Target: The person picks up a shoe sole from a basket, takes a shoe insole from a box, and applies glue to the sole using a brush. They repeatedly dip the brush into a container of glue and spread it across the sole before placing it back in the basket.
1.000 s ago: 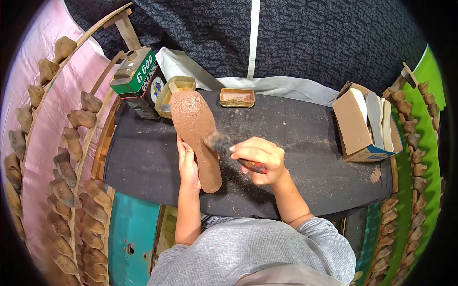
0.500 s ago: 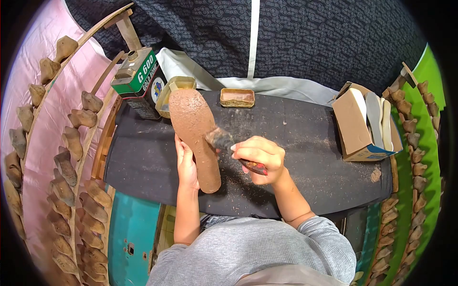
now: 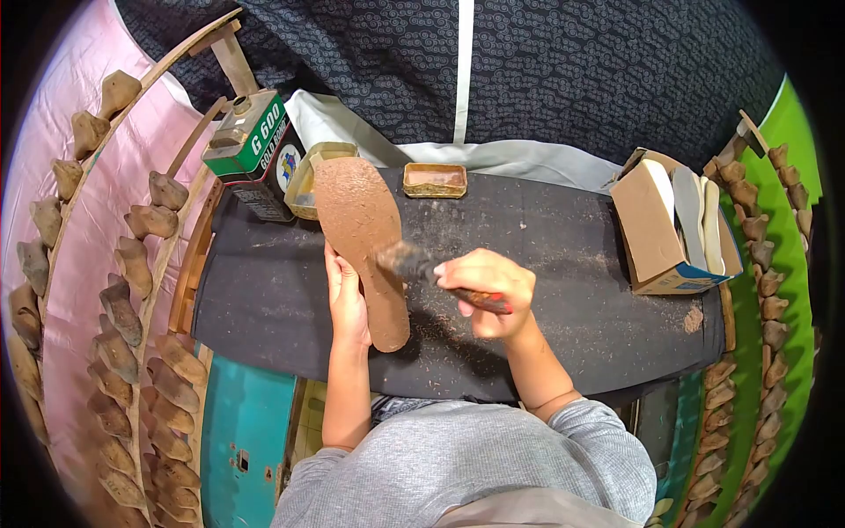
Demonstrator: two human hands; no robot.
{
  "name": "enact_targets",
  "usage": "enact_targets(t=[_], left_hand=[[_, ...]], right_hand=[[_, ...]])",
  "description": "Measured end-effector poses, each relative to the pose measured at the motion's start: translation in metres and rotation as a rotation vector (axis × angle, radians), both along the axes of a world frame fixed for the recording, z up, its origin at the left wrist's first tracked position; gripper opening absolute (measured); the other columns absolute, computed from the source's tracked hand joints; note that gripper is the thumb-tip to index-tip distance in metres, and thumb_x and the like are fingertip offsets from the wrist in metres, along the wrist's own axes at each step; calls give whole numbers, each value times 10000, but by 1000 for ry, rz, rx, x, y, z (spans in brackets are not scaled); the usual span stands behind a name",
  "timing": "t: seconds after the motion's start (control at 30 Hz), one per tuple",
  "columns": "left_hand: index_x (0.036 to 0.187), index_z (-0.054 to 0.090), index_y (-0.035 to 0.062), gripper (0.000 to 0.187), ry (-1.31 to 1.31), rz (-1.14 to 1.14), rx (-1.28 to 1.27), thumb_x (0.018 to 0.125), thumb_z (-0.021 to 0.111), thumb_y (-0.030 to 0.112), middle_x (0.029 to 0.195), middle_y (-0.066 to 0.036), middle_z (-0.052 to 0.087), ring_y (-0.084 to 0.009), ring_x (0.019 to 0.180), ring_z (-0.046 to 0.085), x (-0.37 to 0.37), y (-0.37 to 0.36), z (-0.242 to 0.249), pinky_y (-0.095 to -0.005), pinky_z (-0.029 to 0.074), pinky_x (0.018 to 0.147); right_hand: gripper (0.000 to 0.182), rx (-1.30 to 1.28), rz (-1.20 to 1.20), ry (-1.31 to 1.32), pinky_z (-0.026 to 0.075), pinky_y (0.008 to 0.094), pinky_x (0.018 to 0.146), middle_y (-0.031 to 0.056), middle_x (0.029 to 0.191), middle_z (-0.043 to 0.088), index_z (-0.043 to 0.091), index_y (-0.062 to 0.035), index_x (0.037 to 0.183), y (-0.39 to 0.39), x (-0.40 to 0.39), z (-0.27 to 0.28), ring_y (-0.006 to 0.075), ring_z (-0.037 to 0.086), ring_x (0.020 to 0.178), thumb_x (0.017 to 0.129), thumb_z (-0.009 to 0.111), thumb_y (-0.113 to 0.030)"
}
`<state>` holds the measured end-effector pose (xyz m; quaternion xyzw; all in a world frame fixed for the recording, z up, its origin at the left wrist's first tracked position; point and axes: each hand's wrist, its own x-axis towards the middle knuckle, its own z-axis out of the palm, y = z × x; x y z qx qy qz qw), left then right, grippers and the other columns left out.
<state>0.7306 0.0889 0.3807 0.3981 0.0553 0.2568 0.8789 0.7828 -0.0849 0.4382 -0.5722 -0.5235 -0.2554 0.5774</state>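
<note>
A brown shoe sole [image 3: 359,211] with a wet, shiny surface is held up over the table, its wide end away from me. My left hand [image 3: 347,299] grips it by its left edge, the thumb showing beside it and the other fingers mostly hidden behind. In my right hand [image 3: 489,290] is a brush [image 3: 482,301] with a dark, red-marked handle. Its blurred bristles [image 3: 398,257] touch the sole near the narrow middle, at the right edge.
A G 600 can [image 3: 253,154] stands at the back left beside an open tray [image 3: 308,189]. Further along sits a small tub [image 3: 435,180]. A cardboard box [image 3: 647,229] holds insoles at the right. Racks of wooden shoe lasts [image 3: 121,308] line both sides. Crumbs litter the black tabletop [image 3: 563,326].
The right hand has shifted slightly to the right, and the brush handle has tilted flatter. The bristles remain near the sole's middle. The sole has barely moved.
</note>
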Motion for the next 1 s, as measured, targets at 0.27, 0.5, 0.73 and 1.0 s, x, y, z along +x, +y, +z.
enact_targets(t=[0.27, 0.5, 0.73, 1.0], left_hand=[[1408, 200, 195, 481, 25, -201, 151, 987, 314, 399, 1165, -151, 553, -277, 805, 664, -9, -12, 2, -355, 577, 629], [1420, 193, 186, 498, 23, -128, 166, 988, 326, 395, 1239, -129, 507, -271, 897, 644, -7, 2, -9, -382, 573, 690], [1448, 164, 164, 533, 48, -53, 100, 992, 326, 388, 1298, -113, 463, -252, 1055, 581, 4, 5, -28, -413, 532, 817], [1402, 202, 188, 497, -7, 17, -91, 982, 327, 424, 1199, -136, 506, -285, 866, 638, 14, -5, -18, -418, 566, 705]], right_hand=[[363, 8, -224, -113, 545, 327, 705, 120, 989, 664, 672, -39, 964, 9, 22, 17, 262, 660, 832, 610, 706, 34], [327, -112, -6, 8, 536, 308, 657, 137, 823, 670, 665, 6, 851, 8, 17, 5, 248, 661, 722, 542, 598, 89], [329, -279, 158, 55, 534, 318, 629, 116, 762, 662, 661, -2, 819, 0, 8, -3, 251, 651, 671, 514, 542, 31], [329, -131, 45, 58, 540, 329, 680, 138, 831, 678, 677, -4, 861, 7, 2, -2, 263, 669, 736, 535, 632, 11]])
